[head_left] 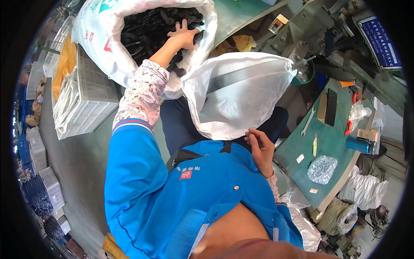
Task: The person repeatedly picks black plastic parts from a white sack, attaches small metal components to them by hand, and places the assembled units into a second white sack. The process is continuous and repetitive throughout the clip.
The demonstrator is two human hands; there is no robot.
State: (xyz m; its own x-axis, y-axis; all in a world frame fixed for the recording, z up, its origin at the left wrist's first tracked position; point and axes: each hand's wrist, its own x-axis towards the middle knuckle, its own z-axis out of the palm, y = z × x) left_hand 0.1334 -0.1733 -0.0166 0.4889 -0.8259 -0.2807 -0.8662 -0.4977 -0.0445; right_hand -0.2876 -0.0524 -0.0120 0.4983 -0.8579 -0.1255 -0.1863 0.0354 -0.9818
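My left hand (183, 36) reaches into a large white woven sack, its fingers spread over a heap of small black parts (144, 32). Several of these parts look flat with rounded ends; their exact kind is hard to make out. The rolled rim of that sack (113, 30) stands around them. Across my lap lies a second white sack (241, 95), its mouth wide toward me. Close by its near edge is my right hand (261, 150), fingers bent and tips drawn together. Whatever lies between those fingertips, if anything, is too small to name.
White plastic crates (88, 97) stand at the left. On the green bench (297, 149) at the right lie a wrench (308, 121), a dark phone-like slab (330, 107), a blue bottle (360, 145) and a clear plastic bag (322, 169). Machinery (297, 32) stands behind the lap sack.
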